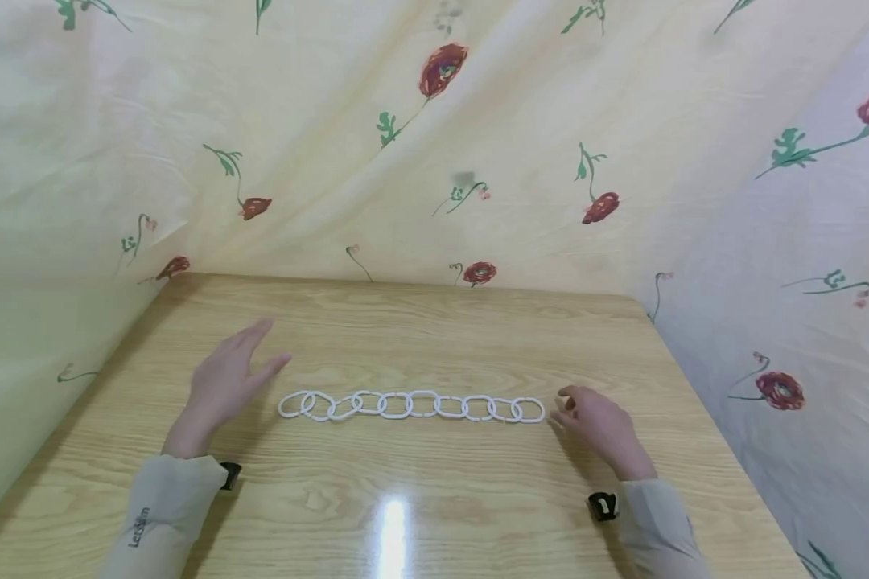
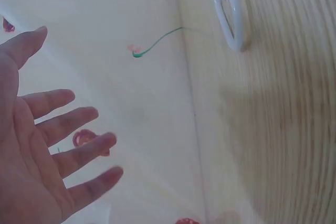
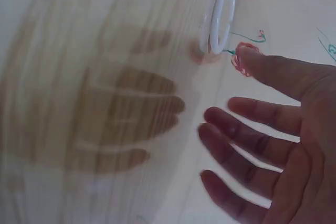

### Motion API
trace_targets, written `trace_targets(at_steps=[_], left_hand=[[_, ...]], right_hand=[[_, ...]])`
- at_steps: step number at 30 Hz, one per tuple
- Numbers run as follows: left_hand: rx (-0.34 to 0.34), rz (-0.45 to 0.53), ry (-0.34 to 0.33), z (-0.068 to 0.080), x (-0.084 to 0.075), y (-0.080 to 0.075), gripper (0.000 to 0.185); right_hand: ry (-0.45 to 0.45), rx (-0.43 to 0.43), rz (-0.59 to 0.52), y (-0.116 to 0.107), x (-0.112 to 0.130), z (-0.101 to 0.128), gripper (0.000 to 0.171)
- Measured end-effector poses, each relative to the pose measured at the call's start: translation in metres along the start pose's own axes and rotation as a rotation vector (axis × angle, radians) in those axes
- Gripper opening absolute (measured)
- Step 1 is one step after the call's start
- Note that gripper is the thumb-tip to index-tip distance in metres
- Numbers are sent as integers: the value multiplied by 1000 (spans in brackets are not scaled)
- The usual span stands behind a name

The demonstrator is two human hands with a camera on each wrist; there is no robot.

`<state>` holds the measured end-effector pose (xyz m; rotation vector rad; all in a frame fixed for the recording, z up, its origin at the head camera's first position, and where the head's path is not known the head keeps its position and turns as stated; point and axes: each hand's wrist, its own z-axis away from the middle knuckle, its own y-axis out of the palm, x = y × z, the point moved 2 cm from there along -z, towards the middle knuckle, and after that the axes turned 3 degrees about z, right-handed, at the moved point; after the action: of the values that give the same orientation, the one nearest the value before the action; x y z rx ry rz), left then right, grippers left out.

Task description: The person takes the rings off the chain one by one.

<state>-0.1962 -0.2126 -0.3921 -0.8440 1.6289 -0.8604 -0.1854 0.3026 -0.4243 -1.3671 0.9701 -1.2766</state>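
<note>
White chain (image 1: 409, 404) on table (image 1: 319, 498). Left hand (image 1: 228, 378) near left end, fingers spread, empty; right hand (image 1: 601, 422) beside right end, loosely bent, empty.

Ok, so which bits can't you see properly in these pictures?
Left wrist view: most of the chain is cut off by the top edge, and part of the left hand by the left edge.
Right wrist view: part of the right hand is cut off by the right edge.
Head view: the table's near side is cut off by the bottom edge.
</note>
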Motion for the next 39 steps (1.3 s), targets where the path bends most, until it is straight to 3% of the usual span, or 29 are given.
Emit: trace_targets(at_steps=[7,15,25,31,39], left_hand=[[7,39,-35,2,-5,-3,71],[-16,100,-12,2,-13,-2,65],[-25,191,47,-4,-22,17,58],[1,271,62,-7,-34,26,56],[44,302,95,-12,-53,38,53]], right_hand=[[20,27,22,2,6,-3,33],[46,74,-9,5,14,-7,26],[113,84,-31,9,25,-14,27],[115,71,-20,11,31,-16,22],[110,78,-23,14,34,-18,20]])
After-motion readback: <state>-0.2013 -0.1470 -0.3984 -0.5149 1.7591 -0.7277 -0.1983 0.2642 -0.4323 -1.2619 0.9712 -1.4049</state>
